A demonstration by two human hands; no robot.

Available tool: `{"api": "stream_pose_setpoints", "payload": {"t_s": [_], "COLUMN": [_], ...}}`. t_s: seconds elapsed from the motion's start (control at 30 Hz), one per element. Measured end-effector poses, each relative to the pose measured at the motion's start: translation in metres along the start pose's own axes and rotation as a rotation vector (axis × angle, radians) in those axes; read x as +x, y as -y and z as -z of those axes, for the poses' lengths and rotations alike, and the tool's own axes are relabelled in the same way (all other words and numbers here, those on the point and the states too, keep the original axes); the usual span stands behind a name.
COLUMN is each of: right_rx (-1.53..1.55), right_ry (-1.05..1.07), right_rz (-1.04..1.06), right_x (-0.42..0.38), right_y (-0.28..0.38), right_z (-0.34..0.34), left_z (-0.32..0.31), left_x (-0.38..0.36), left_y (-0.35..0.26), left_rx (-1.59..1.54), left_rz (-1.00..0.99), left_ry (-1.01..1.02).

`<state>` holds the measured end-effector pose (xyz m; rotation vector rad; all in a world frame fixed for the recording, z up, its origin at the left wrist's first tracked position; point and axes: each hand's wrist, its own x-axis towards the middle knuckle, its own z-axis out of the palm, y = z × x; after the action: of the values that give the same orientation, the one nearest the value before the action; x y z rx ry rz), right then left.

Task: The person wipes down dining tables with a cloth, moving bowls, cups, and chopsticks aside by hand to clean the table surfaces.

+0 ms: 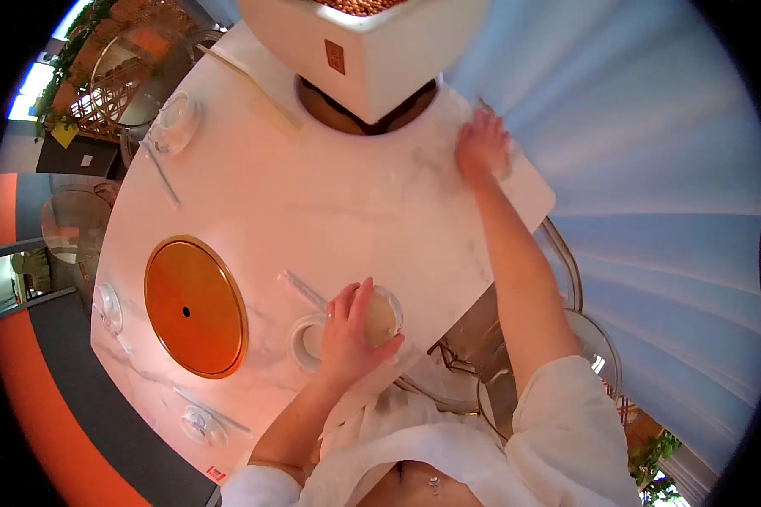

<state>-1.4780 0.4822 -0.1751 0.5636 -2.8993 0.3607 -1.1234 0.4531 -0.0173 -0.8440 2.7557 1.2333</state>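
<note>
My left hand (pixel 353 331) is closed round a round pale bowl (pixel 384 319) near the table's front edge, thumb on one side and fingers on the other. Just left of it, a small white dish (pixel 304 341) stands on the table, partly behind that hand. A wrapped chopstick packet (pixel 303 290) lies beyond them. My right hand (pixel 483 145) reaches far out to the table's right edge, its fingers apart and flat against the top. Something small and shiny shows past its fingertips, too blurred to name.
The white marble-look table (pixel 338 211) carries an orange-gold round plate (pixel 196 307). Wrapped tableware sets (pixel 176 122) sit along its left side. A white hopper-like container (pixel 372 51) rises at the far edge over a round opening. Blue curtain (pixel 651 169) hangs at right, beside chairs (pixel 592 351).
</note>
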Motion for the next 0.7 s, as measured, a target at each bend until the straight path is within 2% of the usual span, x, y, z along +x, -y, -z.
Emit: {"api": "stream_pose_setpoints", "payload": {"t_s": [0.07, 0.13, 0.2, 0.27, 0.37, 0.4, 0.43, 0.47, 0.5, 0.53, 0.6, 0.7], "right_rx": [-0.073, -0.007, 0.423, 0.308, 0.347, 0.184, 0.098, -0.203, 0.105, -0.242, 0.085, 0.006], "right_ry": [-0.235, -0.074, 0.161, 0.262, 0.345, 0.430, 0.225, 0.139, 0.118, -0.024, -0.139, -0.165], "right_rz": [0.149, 0.304, 0.435, 0.926, 0.973, 0.789, 0.662, 0.507, 0.298, 0.192, 0.004, 0.057], "right_x": [-0.027, -0.069, -0.121, -0.175, -0.186, -0.165, -0.142, -0.118, -0.094, -0.084, -0.074, -0.102], "right_y": [0.028, 0.052, 0.062, 0.056, 0.003, -0.018, -0.048, -0.073, -0.111, -0.115, -0.151, -0.135], "right_z": [-0.011, 0.011, 0.022, 0.041, 0.065, 0.080, 0.067, 0.073, 0.063, 0.079, 0.044, 0.043], "left_z": [-0.002, -0.004, -0.002, -0.001, -0.011, -0.019, -0.026, -0.034, -0.043, -0.052, -0.071, -0.099], "left_x": [0.002, 0.009, 0.018, 0.034, 0.052, 0.060, 0.069, 0.077, 0.084, 0.090, 0.101, 0.110], "left_y": [-0.001, -0.005, -0.009, -0.013, -0.008, -0.008, -0.010, -0.012, -0.013, -0.015, -0.017, -0.023], "left_rx": [0.002, 0.015, 0.012, 0.017, 0.069, 0.066, 0.083, 0.101, 0.099, 0.119, 0.140, 0.292], "left_rz": [-0.016, 0.010, -0.013, -0.033, -0.120, -0.114, -0.101, -0.091, -0.091, -0.092, -0.087, -0.084], "left_ry": [0.013, -0.016, -0.021, -0.029, -0.091, -0.082, -0.075, -0.070, -0.071, -0.050, -0.036, -0.039]}}
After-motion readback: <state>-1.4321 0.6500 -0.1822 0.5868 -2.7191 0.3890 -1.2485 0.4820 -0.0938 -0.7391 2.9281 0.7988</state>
